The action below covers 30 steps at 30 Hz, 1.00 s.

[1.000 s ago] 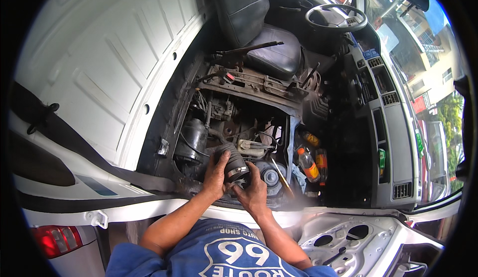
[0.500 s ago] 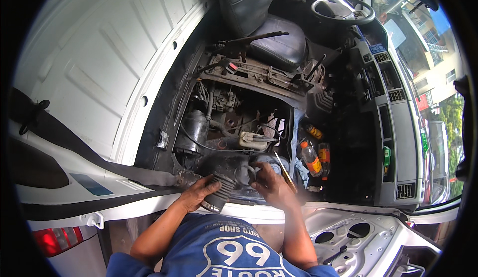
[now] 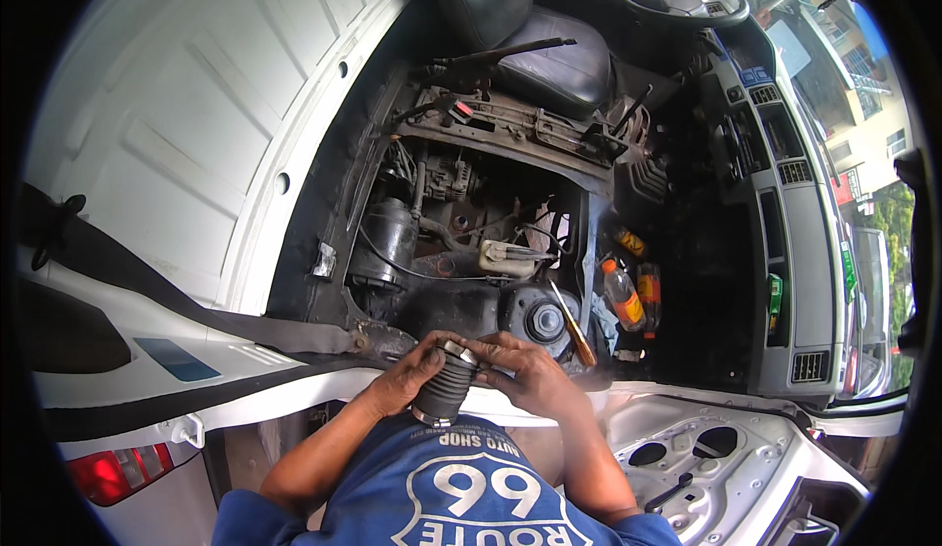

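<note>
A black corrugated rubber hose (image 3: 446,389) is held in front of my chest, above the door sill. Around its lower end runs a metal clamp band (image 3: 433,418); some bright metal (image 3: 459,353) also shows at its upper end, between my fingers. My left hand (image 3: 417,374) is closed around the hose's left side near the top. From the right, my right hand (image 3: 520,364) grips the upper end with fingers and thumb. Beyond them lies the open engine bay, with a black canister (image 3: 388,237) and a pale plastic reservoir (image 3: 510,257).
A screwdriver (image 3: 577,330) with an amber handle leans at the bay's right edge. Several drink bottles (image 3: 620,291) lie in the footwell beside a blue cloth (image 3: 603,320). A seat belt (image 3: 285,340) crosses at left. The opened door (image 3: 716,468) stands at lower right.
The hose has come nearer my chest and turned more upright. My right hand has shifted from its far elbow end to join my left at the upper end.
</note>
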Each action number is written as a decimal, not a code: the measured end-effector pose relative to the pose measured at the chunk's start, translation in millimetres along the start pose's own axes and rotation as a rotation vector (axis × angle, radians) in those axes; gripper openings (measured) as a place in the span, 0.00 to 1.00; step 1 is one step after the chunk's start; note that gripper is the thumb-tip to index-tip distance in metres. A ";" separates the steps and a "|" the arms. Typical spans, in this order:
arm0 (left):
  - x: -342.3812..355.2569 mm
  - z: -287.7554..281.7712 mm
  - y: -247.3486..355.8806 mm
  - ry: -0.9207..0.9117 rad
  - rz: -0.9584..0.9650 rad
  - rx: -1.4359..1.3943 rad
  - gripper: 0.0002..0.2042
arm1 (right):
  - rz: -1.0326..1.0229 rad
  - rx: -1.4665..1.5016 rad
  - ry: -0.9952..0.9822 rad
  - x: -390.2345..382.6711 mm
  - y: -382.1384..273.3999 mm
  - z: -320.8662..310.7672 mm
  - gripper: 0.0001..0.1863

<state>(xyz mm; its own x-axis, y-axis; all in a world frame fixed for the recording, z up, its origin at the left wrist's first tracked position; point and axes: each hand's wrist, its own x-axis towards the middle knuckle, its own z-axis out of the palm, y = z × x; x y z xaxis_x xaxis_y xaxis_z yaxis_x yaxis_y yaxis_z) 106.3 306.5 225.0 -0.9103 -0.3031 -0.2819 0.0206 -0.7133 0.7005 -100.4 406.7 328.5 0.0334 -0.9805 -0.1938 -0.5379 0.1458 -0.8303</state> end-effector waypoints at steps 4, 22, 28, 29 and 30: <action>3.8 0.7 -0.6 0.113 0.060 -0.082 0.20 | 0.072 0.178 0.163 1.6 2.8 16.6 0.19; 19.7 0.9 19.2 0.120 -0.205 -0.325 0.13 | -0.022 0.051 0.189 3.6 38.5 23.5 0.10; 29.6 -0.4 16.7 0.101 -0.299 -0.275 0.22 | 0.008 0.084 0.146 -0.7 38.5 8.4 0.13; 33.4 0.3 14.6 0.094 -0.300 -0.300 0.24 | -0.004 0.033 0.166 -5.6 34.8 -0.4 0.13; 35.5 1.0 12.2 0.108 -0.280 -0.264 0.26 | -0.037 0.021 0.247 -7.9 30.8 -11.5 0.13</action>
<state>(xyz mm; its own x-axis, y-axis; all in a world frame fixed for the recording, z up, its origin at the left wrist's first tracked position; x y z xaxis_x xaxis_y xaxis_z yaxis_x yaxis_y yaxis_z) 73.8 287.7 224.1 -0.8474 -0.1281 -0.5152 -0.1040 -0.9116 0.3978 -126.9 417.4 310.4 -0.1555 -0.9873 -0.0313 -0.5226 0.1092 -0.8455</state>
